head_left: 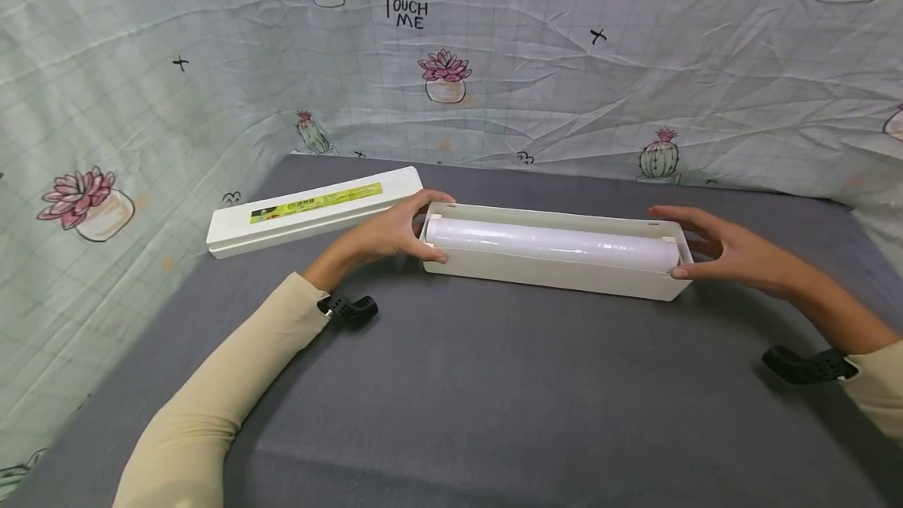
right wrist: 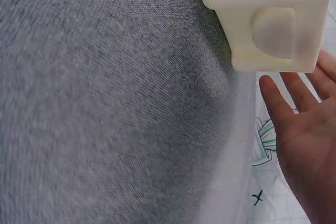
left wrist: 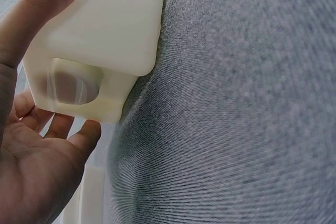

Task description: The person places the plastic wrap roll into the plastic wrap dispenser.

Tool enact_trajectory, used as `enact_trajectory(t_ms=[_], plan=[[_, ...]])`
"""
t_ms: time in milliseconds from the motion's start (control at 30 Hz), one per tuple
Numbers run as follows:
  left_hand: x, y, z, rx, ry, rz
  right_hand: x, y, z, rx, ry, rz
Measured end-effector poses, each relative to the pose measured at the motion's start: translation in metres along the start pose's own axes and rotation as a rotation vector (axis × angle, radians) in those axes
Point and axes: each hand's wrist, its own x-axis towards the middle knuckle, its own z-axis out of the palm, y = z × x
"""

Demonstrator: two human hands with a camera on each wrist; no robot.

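A long white plastic box with its top off stands on the grey cloth, a wide roll of cling film lying lengthwise inside. My left hand holds the box's left end, thumb on the front face and fingers round the far side. At the right end, my right hand holds the corner between its thumb in front and its fingers behind. Through the end cutouts in both wrist views, the roll's end shows. Behind my left hand lies a white lid with a yellow-green label.
Grey cloth covers the work surface and looks slightly rippled. A pale curtain printed with potted plants hangs round the back and sides. Black straps with cameras sit on both wrists, over beige sleeves.
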Motion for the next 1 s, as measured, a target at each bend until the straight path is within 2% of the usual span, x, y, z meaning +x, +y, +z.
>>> enact_trajectory(t_ms=[233, 433, 667, 867, 1000], plan=[[0.0032, 0.0023, -0.0001, 0.007, 0.002, -0.002, 0.0011, 0.0061, 0.0027, 0.067, -0.005, -0.060], [0.0053, 0.0008, -0.0014, 0.004, 0.009, 0.000, 0.0022, 0.0081, 0.0044, 0.091, 0.020, -0.059], [0.0044, 0.0000, -0.0014, 0.022, 0.003, -0.006, 0.0024, 0.0065, 0.0064, 0.059, 0.026, 0.038], [0.0030, 0.0021, -0.0022, 0.067, 0.001, -0.008, 0.0026, 0.0068, 0.0059, 0.047, 0.015, 0.047], [0.0007, 0.0028, -0.0051, 0.101, -0.038, -0.024, 0.0034, 0.0049, 0.0071, 0.032, 0.037, 0.089]])
